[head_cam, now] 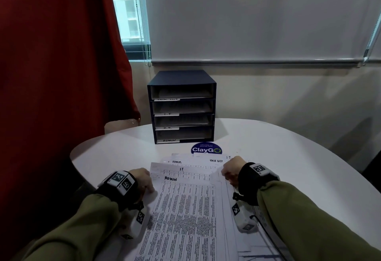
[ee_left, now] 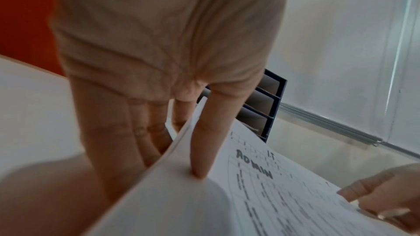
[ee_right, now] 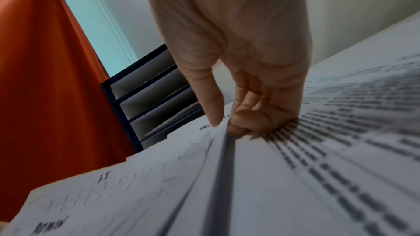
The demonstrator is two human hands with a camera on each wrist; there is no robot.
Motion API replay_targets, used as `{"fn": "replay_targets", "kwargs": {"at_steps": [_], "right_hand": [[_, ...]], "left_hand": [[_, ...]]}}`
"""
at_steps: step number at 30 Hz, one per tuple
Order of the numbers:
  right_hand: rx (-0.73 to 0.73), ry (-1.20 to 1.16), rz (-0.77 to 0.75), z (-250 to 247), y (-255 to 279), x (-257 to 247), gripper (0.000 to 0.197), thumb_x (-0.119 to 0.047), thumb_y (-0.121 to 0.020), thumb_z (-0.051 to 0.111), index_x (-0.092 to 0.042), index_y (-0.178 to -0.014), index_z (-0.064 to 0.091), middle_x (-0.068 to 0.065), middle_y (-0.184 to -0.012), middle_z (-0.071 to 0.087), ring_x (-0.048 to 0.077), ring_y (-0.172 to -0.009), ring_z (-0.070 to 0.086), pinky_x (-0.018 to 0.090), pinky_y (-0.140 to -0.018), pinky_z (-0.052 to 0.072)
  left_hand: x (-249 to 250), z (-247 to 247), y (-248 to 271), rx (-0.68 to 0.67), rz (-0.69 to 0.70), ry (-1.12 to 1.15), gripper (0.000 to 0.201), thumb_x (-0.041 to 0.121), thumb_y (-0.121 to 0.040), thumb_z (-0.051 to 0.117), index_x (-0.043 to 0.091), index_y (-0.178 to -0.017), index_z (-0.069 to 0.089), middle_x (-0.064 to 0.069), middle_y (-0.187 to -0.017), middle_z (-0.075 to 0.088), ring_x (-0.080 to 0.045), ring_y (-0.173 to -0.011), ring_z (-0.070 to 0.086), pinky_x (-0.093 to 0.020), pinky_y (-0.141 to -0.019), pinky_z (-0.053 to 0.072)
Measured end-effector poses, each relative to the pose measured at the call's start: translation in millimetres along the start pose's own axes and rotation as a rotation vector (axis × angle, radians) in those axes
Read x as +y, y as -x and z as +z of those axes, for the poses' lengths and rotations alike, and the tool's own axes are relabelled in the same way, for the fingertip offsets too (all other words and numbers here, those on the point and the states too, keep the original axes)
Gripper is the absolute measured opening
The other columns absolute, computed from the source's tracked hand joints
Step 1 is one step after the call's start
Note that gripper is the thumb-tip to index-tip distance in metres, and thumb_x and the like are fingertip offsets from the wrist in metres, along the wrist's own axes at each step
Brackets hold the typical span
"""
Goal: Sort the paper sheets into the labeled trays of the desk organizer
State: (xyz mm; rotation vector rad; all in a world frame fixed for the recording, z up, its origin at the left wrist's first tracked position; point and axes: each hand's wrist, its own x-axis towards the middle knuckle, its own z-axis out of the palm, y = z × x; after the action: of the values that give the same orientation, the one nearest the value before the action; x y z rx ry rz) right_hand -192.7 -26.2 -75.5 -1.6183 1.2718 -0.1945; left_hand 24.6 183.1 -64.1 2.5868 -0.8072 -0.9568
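Note:
A dark blue desk organizer stands at the back of the table, with four trays labelled TASK LIST, I.T., H.R. and ADMIN from top to bottom. Papers lie in its trays. Before me a fanned pile of printed sheets covers the table. The top sheet is marked ADMIN. My left hand pinches its left edge, thumb on top and fingers beneath. My right hand grips its upper right edge, the thumb above and curled fingers below.
A round blue ClayGo sticker lies between the organizer and the pile. The white table curves away at left and right. A red curtain hangs at the left, and a window blind covers the back wall.

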Motion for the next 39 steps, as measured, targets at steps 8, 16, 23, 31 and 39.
{"fn": "replay_targets", "kwargs": {"at_steps": [8,16,23,31,39], "right_hand": [[0.083,-0.113,-0.174,6,-8,-4,0.024,0.003,-0.083,0.056,-0.011,-0.066,0.046,0.009,-0.061,0.049,0.02,-0.055,0.048,0.026,-0.056,0.043],[0.416,-0.334,-0.5,-36,-13,-13,0.008,-0.008,-0.086,0.046,-0.016,-0.089,0.05,0.013,-0.088,0.059,0.029,-0.082,0.057,0.039,-0.076,0.047],[0.571,-0.429,-0.72,-104,5,-38,0.007,-0.018,-0.083,0.049,-0.02,-0.089,0.051,0.005,-0.092,0.055,0.014,-0.088,0.048,0.031,-0.079,0.039],[0.693,-0.664,-0.904,-181,80,-82,0.031,0.007,-0.085,0.046,-0.022,-0.072,0.048,-0.006,-0.071,0.05,-0.011,-0.049,0.049,0.008,-0.053,0.04],[0.375,-0.605,-0.756,-179,91,-87,0.028,0.0,-0.087,0.057,-0.019,-0.067,0.052,-0.014,-0.043,0.057,0.002,-0.042,0.052,0.009,-0.035,0.036]], "left_hand": [[0,1,0,0.001,0.036,0.064,0.042,0.01,-0.073,0.072,0.011,-0.114,0.063,-0.009,-0.112,0.069,-0.029,-0.105,0.064,-0.043,-0.096,0.052],[15,7,-2,0.132,0.074,0.157,0.068,0.008,-0.072,0.077,0.005,-0.129,0.038,-0.017,-0.123,0.054,-0.036,-0.113,0.057,-0.046,-0.096,0.051],[35,23,-3,0.238,0.346,-0.392,0.074,0.031,-0.072,0.076,0.027,-0.135,0.037,-0.005,-0.136,0.034,-0.026,-0.128,0.034,-0.04,-0.105,0.04],[45,1,-4,0.202,0.42,-0.274,0.02,0.025,-0.085,0.064,0.014,-0.101,0.06,-0.006,-0.098,0.058,-0.021,-0.094,0.056,-0.028,-0.081,0.044],[81,-44,41,0.509,0.864,0.794,0.01,0.009,-0.094,0.054,0.011,-0.085,0.052,0.002,-0.078,0.055,0.003,-0.066,0.055,-0.017,-0.068,0.045]]}}
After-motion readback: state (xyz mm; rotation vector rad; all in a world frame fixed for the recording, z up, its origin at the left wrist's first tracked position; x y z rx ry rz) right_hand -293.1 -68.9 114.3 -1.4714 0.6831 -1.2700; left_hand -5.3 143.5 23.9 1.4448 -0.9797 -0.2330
